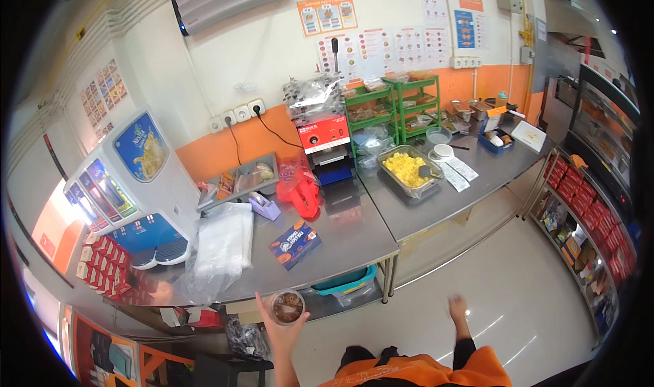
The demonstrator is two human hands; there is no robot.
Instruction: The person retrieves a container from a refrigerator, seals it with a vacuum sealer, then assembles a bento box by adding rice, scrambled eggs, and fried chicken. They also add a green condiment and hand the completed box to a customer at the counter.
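Observation:
My left hand [281,334] is closed round a clear plastic cup [287,307] of brown drink with ice, held just off the front edge of the steel counter [327,251]. Its thumb and fingers show on either side of the cup. On the counter beyond it lie a blue and orange printed box [295,244] and a stack of clear plastic bags [221,240]. Out to the right, over the floor, hangs my right hand [458,308], near no object. It is small and blurred, so its finger pose does not show clearly.
A drink dispenser [139,182] stands at the left, with red-and-white cartons [102,268] beside it. Further right are a red sealing machine [323,136], green racks [371,114] and a tray of yellow food [402,172]. A shelf rack [579,230] bounds the right; a dark stool [231,366] is low left.

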